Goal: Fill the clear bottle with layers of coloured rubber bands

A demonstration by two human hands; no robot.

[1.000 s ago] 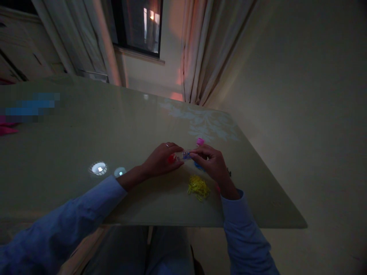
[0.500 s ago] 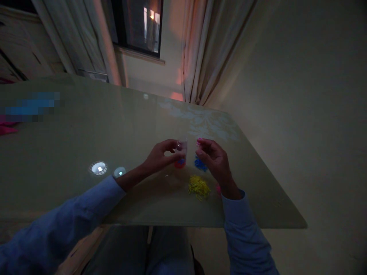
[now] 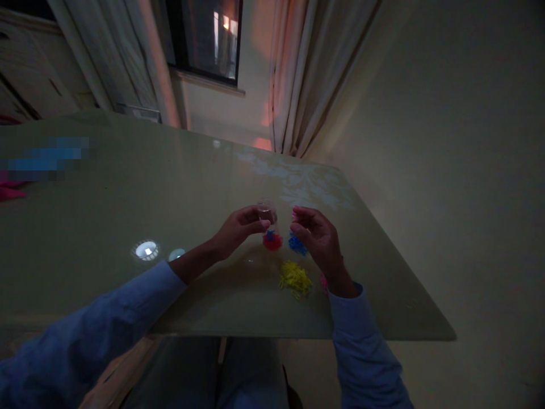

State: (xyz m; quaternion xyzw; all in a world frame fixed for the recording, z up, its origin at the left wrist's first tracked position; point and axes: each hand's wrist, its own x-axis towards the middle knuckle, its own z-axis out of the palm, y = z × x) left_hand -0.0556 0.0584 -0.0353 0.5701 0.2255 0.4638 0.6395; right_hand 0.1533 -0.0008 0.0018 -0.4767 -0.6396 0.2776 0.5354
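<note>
My left hand (image 3: 239, 230) grips a clear plastic cup (image 3: 267, 215) by its side, thumb toward me. Red material lies at the bottom of the cup, with a bit of blue on top. To its right, my right hand (image 3: 317, 230) is raised with thumb and fingertips pinched close together; a small pinkish thing may be between them, too small to name. Beneath that hand is a heap of small blue pieces (image 3: 297, 244). Closer to me sits a heap of thin yellow pieces (image 3: 295, 278). Some pink pieces (image 3: 324, 283) show beside my right wrist, mostly hidden by it.
The glossy table (image 3: 200, 307) ends at a front edge by my legs and a slanting right edge near the wall. Lamp reflections (image 3: 146, 250) shine on its left side. A blurred blue thing (image 3: 46, 159) and pink material (image 3: 11, 193) lie at the far left.
My left hand has tilted the cup, so its rim now leans left and its base sits slightly further right. My right hand has hardly moved.
</note>
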